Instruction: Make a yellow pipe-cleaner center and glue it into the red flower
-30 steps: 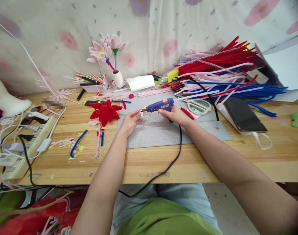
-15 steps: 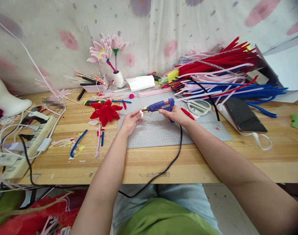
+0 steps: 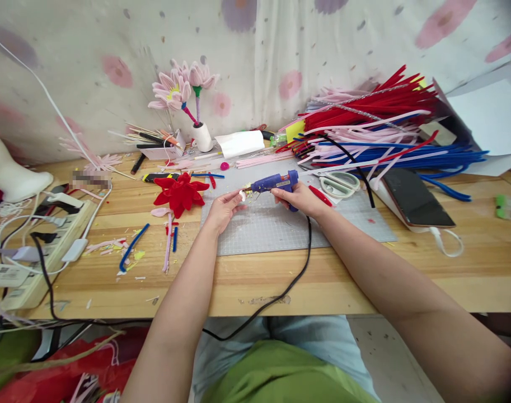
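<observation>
My right hand [image 3: 296, 197] is wrapped round a blue glue gun [image 3: 274, 183], its nozzle pointing left. A long white glue stick [image 3: 334, 169] sticks out of its back. Pinched in my left hand [image 3: 226, 210] is a small white piece [image 3: 242, 196], close to the nozzle; its kind is too small to make out. Whether nozzle and piece touch, I cannot tell. Both hands are above a grey cutting mat [image 3: 263, 238]. Left of my left hand lies a red fuzzy flower [image 3: 181, 194] made of pipe cleaner.
Scissors [image 3: 341, 184] lie right of my right hand, before a heap of red, pink and blue pipe cleaners [image 3: 373, 109]. A phone [image 3: 417, 196] rests at the right. A power strip [image 3: 54, 263] with cables stands left. The gun's black cord [image 3: 297, 275] hangs over the table edge.
The view has shifted very slightly. Both hands keep their hold on the glue gun and the small white piece, in almost the same place.
</observation>
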Available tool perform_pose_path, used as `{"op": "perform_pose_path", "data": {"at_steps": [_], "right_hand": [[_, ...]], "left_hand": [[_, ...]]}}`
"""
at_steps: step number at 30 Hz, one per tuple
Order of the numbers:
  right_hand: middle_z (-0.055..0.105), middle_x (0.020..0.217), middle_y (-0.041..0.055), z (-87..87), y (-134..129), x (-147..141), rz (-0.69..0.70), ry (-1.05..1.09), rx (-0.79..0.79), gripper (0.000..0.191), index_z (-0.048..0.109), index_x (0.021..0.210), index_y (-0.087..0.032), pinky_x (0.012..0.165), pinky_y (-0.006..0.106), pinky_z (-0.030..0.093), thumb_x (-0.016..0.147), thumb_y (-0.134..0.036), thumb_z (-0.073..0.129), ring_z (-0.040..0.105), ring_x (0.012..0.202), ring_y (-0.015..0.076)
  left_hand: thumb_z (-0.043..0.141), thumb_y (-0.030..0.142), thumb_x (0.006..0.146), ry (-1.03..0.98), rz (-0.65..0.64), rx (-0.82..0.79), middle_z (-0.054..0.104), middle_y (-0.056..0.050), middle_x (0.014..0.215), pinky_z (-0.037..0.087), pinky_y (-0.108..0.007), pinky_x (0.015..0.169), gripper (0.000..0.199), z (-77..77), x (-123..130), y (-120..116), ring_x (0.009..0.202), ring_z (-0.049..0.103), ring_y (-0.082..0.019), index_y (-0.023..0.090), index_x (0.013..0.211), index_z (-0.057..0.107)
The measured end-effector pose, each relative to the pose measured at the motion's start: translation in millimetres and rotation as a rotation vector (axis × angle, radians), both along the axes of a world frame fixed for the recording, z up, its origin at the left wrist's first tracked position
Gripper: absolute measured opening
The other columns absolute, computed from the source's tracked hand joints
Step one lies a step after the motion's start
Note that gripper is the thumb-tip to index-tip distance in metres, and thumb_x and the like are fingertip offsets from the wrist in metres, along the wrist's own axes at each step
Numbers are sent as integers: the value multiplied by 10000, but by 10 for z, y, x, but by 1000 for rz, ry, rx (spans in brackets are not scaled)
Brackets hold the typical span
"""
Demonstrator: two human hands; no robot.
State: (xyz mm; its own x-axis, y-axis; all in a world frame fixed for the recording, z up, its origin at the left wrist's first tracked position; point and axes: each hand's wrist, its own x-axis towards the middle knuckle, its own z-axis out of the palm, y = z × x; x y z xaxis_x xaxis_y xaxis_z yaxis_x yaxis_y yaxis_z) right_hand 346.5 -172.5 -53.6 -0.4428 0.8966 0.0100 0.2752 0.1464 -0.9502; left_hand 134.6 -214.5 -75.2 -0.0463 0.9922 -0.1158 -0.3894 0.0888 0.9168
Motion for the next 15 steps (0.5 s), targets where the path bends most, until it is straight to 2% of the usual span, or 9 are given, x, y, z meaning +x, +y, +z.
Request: {"op": "perform_pose_path", "data": {"at_steps": [7,15], "right_hand": [[439,456,-38,7,6,12,-19,-8,-3,534,480,605,-174,403,229,288,609,-698,582,369,406,61],[449,477,-36,-30,28,15,-29,-26,-2,532,493,624,-172,402,228,295,608,-695,589,368,409,60]], "left_hand": [[804,306,511,0,9,-5,691,-48,879,478,-282,724,310,0,5,-6,820,587,-141,164,776,726],[791,318,537,15,-18,1,689,-54,919,475,-285,759,337,6,-4,-6,861,587,-146,169,832,726]]}}
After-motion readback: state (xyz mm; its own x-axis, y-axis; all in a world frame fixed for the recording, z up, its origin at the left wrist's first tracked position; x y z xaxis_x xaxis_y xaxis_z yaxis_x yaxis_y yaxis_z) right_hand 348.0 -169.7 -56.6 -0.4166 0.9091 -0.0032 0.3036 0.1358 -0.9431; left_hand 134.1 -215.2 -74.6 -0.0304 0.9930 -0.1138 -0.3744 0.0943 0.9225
